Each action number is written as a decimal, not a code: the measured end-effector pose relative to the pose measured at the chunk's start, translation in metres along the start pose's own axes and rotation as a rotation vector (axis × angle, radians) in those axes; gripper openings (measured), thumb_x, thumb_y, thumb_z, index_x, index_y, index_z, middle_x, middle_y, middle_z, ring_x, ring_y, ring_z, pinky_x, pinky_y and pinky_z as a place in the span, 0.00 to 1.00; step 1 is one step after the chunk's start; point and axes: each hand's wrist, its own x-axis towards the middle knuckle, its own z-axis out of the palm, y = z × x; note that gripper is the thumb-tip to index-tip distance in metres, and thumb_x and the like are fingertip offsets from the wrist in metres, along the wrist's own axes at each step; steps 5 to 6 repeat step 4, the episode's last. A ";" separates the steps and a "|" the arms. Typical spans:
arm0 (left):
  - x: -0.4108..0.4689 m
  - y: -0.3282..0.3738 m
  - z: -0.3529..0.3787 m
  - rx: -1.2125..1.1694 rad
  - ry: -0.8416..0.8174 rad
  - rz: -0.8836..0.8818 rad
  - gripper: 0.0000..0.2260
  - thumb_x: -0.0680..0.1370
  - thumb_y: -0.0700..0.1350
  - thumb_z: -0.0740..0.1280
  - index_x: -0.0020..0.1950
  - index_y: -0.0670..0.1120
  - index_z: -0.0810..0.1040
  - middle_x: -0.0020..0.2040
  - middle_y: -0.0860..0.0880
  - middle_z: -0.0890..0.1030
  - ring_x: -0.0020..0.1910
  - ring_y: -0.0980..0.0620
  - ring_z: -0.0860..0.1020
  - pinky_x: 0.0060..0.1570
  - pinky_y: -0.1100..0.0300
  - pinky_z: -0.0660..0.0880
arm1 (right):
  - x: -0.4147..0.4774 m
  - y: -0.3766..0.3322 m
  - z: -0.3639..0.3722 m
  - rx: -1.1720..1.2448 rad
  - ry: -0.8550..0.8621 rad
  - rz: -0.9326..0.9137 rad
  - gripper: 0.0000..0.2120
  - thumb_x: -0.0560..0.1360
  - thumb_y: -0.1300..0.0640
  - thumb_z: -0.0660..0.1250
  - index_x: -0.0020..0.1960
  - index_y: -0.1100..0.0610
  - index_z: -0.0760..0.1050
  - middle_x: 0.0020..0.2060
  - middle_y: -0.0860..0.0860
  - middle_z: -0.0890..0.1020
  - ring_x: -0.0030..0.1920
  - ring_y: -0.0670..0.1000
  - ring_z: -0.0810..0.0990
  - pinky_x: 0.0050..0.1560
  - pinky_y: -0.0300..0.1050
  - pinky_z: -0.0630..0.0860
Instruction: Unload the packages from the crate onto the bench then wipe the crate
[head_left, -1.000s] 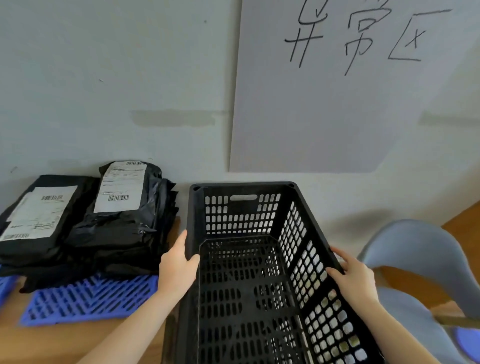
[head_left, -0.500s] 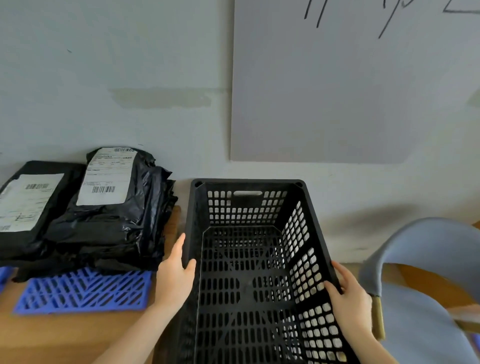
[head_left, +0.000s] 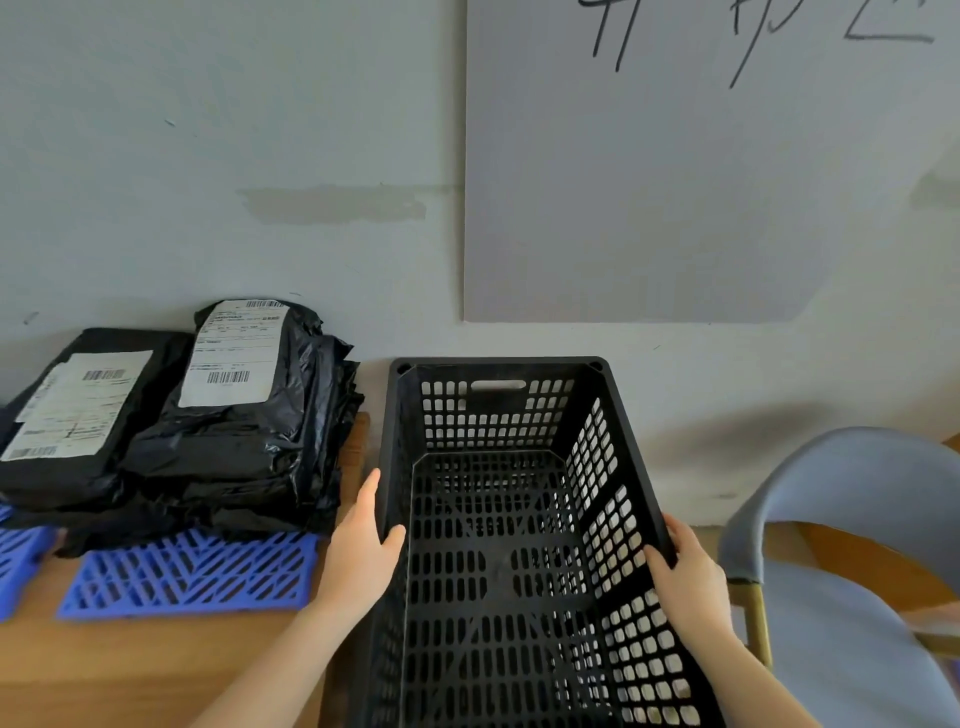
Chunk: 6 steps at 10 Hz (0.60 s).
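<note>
Pointing lengthwise toward wall (head_left: 208, 114), crate (head_left: 498, 362) upright

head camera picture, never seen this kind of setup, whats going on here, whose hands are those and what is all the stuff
There is no machine here. A person wears a camera on the head, so the one picture looks forward and down at their own bare hands. The left hand and the right hand each grip the rim of a long side of a black slotted crate. Nothing lies inside it. Left of it is a wooden bench, where black packages with white labels sit stacked on blue slatted mats. At the right is a grey-blue chair. A grey board with handwriting hangs on the wall. What the crate rests on is hidden.
</note>
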 end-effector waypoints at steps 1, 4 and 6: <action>-0.009 -0.005 -0.006 -0.014 0.000 0.010 0.31 0.80 0.43 0.66 0.79 0.53 0.55 0.76 0.48 0.66 0.72 0.47 0.68 0.69 0.53 0.66 | -0.005 -0.003 -0.001 -0.047 -0.065 0.017 0.29 0.77 0.55 0.66 0.75 0.54 0.60 0.62 0.55 0.76 0.57 0.55 0.78 0.55 0.52 0.77; -0.032 -0.011 -0.067 -0.077 0.017 0.140 0.20 0.81 0.43 0.64 0.73 0.49 0.68 0.70 0.51 0.72 0.66 0.52 0.73 0.63 0.57 0.71 | -0.065 -0.035 0.000 -0.226 0.195 -0.050 0.28 0.76 0.55 0.66 0.74 0.51 0.61 0.72 0.56 0.64 0.70 0.59 0.64 0.67 0.59 0.67; -0.032 -0.011 -0.067 -0.077 0.017 0.140 0.20 0.81 0.43 0.64 0.73 0.49 0.68 0.70 0.51 0.72 0.66 0.52 0.73 0.63 0.57 0.71 | -0.065 -0.035 0.000 -0.226 0.195 -0.050 0.28 0.76 0.55 0.66 0.74 0.51 0.61 0.72 0.56 0.64 0.70 0.59 0.64 0.67 0.59 0.67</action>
